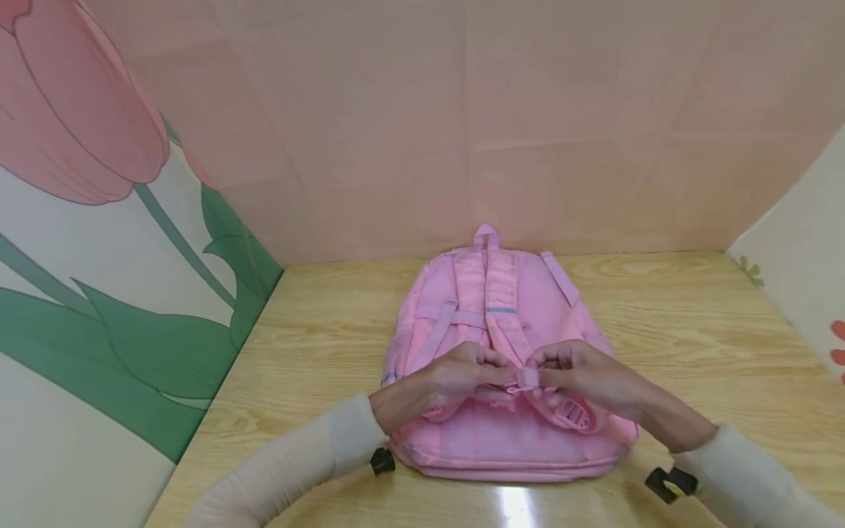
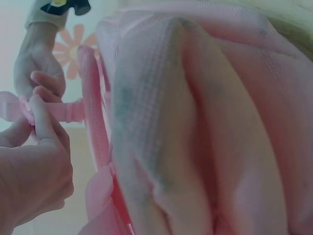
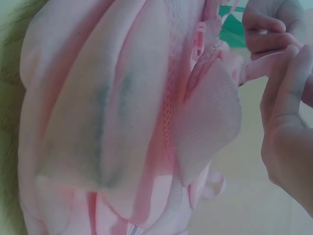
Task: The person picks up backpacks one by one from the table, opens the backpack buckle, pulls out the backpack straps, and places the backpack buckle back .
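Note:
A pink backpack (image 1: 475, 444) lies on the table with its shoulder straps (image 1: 470, 275) facing up. Over its lower middle, my left hand (image 1: 465, 374) and right hand (image 1: 587, 378) meet at a pink webbing strap (image 1: 528, 378). Thumb and fingers of each hand pinch that strap. In the left wrist view, the strap (image 2: 61, 111) stretches between the fingers and the bag. The right wrist view has it running from the bag into the right hand (image 3: 288, 127). A slotted pink plastic piece (image 1: 577, 416) hangs below the right hand. Fingers partly cover the pinched section.
The wood-grain table (image 1: 330, 315) spreads around the bag, with a pink wall (image 1: 370, 147) behind it. A tulip-printed panel (image 1: 191, 308) borders the left side and a pale panel (image 1: 792, 242) the right. The bag's top loop (image 1: 486, 235) stands near the back wall.

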Demonstrator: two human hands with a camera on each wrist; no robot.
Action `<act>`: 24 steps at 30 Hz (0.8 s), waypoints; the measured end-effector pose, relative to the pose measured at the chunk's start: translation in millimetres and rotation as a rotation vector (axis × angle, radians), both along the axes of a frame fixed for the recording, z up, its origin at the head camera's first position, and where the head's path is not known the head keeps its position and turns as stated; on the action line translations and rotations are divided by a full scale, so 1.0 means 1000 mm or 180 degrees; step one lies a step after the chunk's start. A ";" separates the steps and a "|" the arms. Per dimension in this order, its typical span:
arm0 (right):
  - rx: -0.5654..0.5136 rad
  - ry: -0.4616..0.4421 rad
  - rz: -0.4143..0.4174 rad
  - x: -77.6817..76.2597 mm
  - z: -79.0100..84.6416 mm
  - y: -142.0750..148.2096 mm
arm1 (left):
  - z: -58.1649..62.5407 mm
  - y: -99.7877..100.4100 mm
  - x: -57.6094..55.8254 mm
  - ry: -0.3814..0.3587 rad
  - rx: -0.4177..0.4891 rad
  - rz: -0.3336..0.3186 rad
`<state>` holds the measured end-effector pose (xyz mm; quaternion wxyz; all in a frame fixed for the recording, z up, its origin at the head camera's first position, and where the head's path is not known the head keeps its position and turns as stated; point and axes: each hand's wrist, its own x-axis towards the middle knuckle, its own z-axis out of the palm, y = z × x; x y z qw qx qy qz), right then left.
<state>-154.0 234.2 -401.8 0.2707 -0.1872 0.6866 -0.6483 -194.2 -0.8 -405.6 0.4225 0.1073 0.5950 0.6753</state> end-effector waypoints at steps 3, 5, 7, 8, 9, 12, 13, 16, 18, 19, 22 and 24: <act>0.0201 0.0246 -0.0107 0.001 0.000 -0.002 | 0.000 0.001 0.000 0.0019 -0.0056 -0.0003; 0.0264 0.0388 -0.0151 0.002 0.000 -0.003 | -0.001 0.001 0.000 0.0006 -0.0071 0.0011; 0.0299 0.0494 -0.0177 0.002 0.000 -0.003 | -0.001 0.002 0.000 -0.0028 -0.0088 0.0025; 0.0303 0.0536 -0.0179 0.002 0.000 -0.003 | 0.000 0.003 -0.001 -0.0043 -0.0093 0.0033; 0.0315 0.0560 -0.0184 0.002 0.001 -0.003 | 0.000 0.003 -0.001 -0.0053 -0.0098 0.0037; 0.0407 0.0581 -0.0231 0.002 0.004 -0.003 | 0.000 0.003 -0.002 -0.0082 -0.0090 0.0065; 0.0458 0.0571 -0.0260 0.003 0.005 -0.003 | 0.001 0.003 -0.002 -0.0090 -0.0085 0.0074; 0.0592 0.0513 -0.0347 0.003 0.009 -0.003 | 0.001 0.003 -0.003 -0.0083 -0.0065 0.0120; 0.0642 0.0474 -0.0389 0.003 0.010 -0.003 | 0.001 0.002 -0.003 -0.0074 -0.0058 0.0157; 0.0648 0.0464 -0.0395 0.003 0.010 -0.004 | 0.001 0.002 -0.002 -0.0072 -0.0059 0.0179; 0.0633 0.0456 -0.0418 0.002 0.010 -0.005 | 0.001 0.003 -0.001 -0.0066 -0.0065 0.0246; 0.0623 0.0465 -0.0437 0.002 0.010 -0.006 | 0.000 0.003 0.001 -0.0068 -0.0068 0.0291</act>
